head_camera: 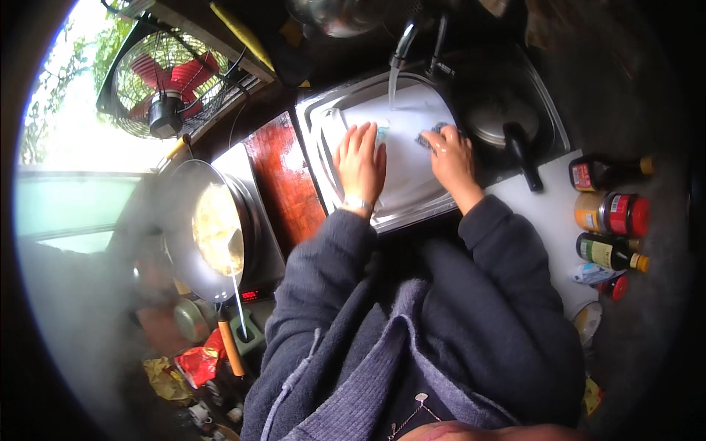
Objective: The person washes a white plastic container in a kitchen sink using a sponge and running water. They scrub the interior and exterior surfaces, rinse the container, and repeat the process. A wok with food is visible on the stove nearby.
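A white cutting board lies tilted in the stainless steel sink. Water runs onto it from the chrome faucet. My left hand rests flat over the board's left part, fingers extended and nothing visible in its grasp. A small teal mark shows on the board just beyond that hand. On the board's right side, my wet right hand grips a dark mesh scouring pad, which is partly covered by the fingers.
Left, a wok of steaming food holds a spatula on an induction cooker. A dark-handled pan occupies the right basin. Bottles and jars line the right counter. A red-bladed fan stands by the window.
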